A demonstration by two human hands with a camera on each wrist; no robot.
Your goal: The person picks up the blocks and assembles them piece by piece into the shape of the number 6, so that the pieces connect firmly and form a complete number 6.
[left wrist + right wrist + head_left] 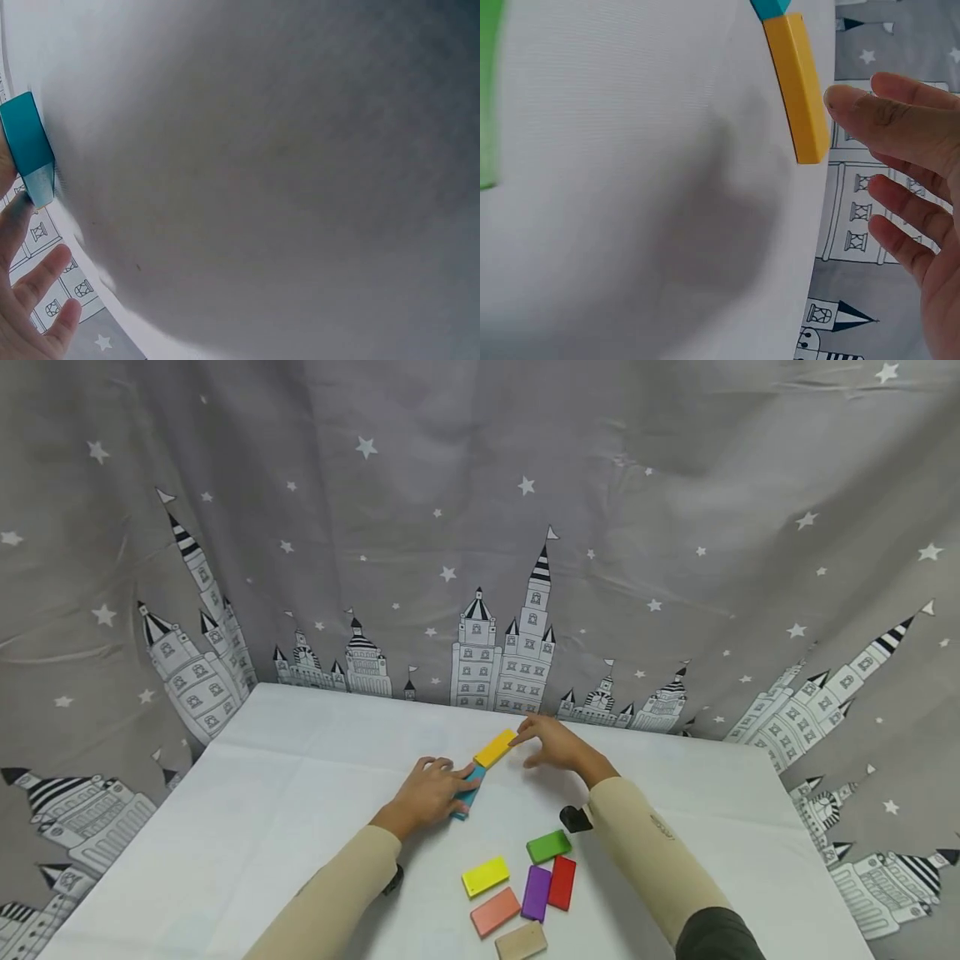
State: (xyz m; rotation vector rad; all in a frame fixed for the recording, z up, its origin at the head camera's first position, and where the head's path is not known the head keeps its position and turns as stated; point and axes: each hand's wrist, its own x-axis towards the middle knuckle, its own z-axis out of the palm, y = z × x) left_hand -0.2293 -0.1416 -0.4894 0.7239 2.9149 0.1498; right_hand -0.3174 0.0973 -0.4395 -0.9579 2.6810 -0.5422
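Note:
On the white table, a teal block (468, 792) and an orange-yellow block (495, 748) lie end to end in a slightly bent line, touching at their ends. My left hand (429, 795) holds the teal block between thumb and index finger; the left wrist view shows the block (28, 136) beside the hand (30, 300), other fingers spread. My right hand (558, 747) is at the far right end of the orange-yellow block, fingers loosely bent. In the right wrist view that hand (915, 150) is beside the block (799, 90), nothing gripped in it.
Nearer the front lie a green block (549, 847), a red block (562, 882), a purple block (536, 893), a bright yellow block (485, 877), a salmon block (495, 912) and a tan block (521, 941). A grey curtain with printed castles (476, 652) hangs behind the table.

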